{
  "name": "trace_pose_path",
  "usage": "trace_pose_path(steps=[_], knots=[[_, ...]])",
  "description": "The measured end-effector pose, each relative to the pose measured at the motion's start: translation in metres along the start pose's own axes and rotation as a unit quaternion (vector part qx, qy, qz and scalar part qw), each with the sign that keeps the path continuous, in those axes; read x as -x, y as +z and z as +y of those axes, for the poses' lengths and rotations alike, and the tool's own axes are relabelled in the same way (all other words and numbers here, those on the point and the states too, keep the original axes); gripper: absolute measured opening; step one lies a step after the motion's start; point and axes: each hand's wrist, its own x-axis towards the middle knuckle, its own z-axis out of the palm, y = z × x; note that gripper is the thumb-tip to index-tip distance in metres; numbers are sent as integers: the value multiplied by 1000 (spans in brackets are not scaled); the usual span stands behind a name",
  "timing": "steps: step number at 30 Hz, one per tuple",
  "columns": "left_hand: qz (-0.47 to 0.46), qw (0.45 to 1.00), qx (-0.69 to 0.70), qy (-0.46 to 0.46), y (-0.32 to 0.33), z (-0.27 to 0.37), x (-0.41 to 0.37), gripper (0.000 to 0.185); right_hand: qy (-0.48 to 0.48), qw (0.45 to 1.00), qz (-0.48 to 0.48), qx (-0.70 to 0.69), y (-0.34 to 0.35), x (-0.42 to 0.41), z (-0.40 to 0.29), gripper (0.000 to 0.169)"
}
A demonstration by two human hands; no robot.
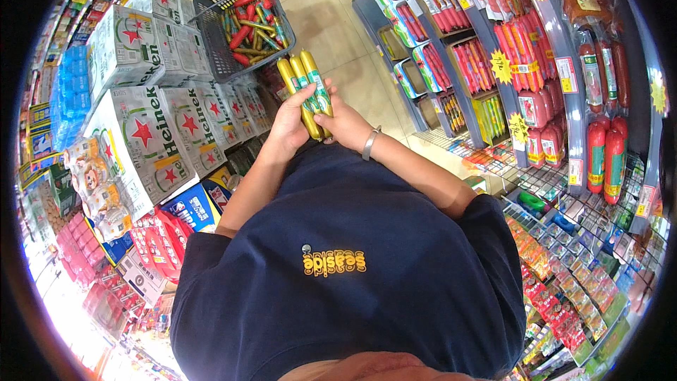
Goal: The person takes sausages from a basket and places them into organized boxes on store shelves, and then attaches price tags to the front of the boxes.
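Observation:
Together my two hands hold a bundle of yellow-wrapped sausages with green printed labels, in front of my dark shirt. My left hand grips them from the left side of the picture, thumb across the wrappers. From the other side my right hand, with a metal bracelet on its wrist, closes on the lower part of the same bundle. Just beyond them stands a grey plastic basket holding many red and gold-coloured wrapped sausages.
Stacked Heineken beer cartons line the left side. At the right, a shelf rack carries packed sausages with yellow price tags. Tiled floor shows between them. Hanging small packets fill the lower right.

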Motion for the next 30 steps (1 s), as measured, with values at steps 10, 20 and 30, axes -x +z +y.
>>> trace_pose_path(steps=[10, 20, 30], knots=[[-40, 999, -19, 15, 2, 8, 3, 42, -84, 991, 10, -101, 5, 3, 8, 48], [-54, 998, -32, 6, -2, 3, 15, 47, -61, 980, -13, -190, 12, 6, 4, 47], [-56, 998, -30, 15, -10, 7, 17, 55, -47, 987, -33, -150, 15, 6, 1, 55]])
